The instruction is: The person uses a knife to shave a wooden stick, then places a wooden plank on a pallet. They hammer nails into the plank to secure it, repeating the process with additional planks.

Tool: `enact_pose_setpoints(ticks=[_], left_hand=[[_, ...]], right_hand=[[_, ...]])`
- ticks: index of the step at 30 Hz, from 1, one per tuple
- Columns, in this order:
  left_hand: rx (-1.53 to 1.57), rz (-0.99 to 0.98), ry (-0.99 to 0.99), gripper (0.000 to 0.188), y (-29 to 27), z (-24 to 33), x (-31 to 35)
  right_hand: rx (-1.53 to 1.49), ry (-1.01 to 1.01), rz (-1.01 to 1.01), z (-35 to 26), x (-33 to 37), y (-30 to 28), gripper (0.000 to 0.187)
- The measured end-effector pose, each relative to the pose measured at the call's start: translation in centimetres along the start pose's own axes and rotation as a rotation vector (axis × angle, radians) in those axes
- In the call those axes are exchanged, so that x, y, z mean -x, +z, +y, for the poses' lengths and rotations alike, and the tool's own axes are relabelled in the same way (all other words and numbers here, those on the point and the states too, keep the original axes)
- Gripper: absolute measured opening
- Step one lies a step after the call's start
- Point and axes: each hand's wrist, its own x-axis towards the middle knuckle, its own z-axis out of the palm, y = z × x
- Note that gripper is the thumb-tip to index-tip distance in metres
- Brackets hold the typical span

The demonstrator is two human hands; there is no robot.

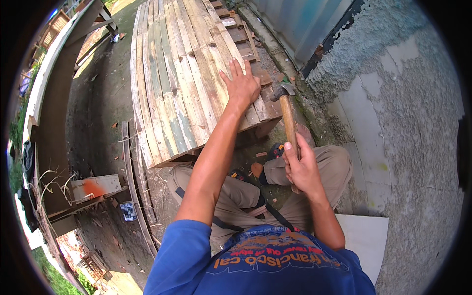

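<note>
My right hand (pixel 303 166) is wrapped round the wooden handle of a claw hammer (pixel 289 116). The hammer stands nearly upright in the view, its dark metal head beyond my fist, just past the near right corner of a slatted wooden panel (pixel 169 81). With fingers spread, my left hand (pixel 242 87) rests on the right-hand boards of that panel. Its long narrow slats are worn, some with greenish paint, and run away from me. Whether a nail lies near the left fingers cannot be made out.
Short wood blocks (pixel 238 35) lie along the panel's far right side. A rough grey wall (pixel 410 123) stands close on my right, with a pale board (pixel 361 241) at its foot. To the left are long wood strips (pixel 138 182), a blue can (pixel 128 211) and a paint-stained plank (pixel 97 187).
</note>
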Motion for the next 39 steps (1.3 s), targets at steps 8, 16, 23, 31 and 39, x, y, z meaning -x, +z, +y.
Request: enact_pose_setpoints(ticks=[8,16,23,31,39], left_hand=[[-0.011,-0.067,0.009,0.072,-0.1,-0.2,-0.1],[-0.027,-0.100,0.016,0.073,-0.6,-0.3,0.1],[-0.002,-0.075,0.023,0.074,-0.6,-0.4,0.2],[-0.006,-0.078,0.020,0.073,-0.3,-0.4,0.1],[0.002,-0.054,0.033,0.071,-0.3,-0.5,0.4]], right_hand=[[-0.052,0.015,0.009,0.1,0.8,0.4,0.049],[-0.043,0.000,0.037,-0.8,0.7,0.1,0.048],[-0.040,-0.018,0.031,-0.6,0.4,0.3,0.047],[0.132,-0.083,0.035,-0.5,-0.8,0.6,0.046],[0.261,-0.110,-0.010,-1.4,-0.9,0.5,0.046]])
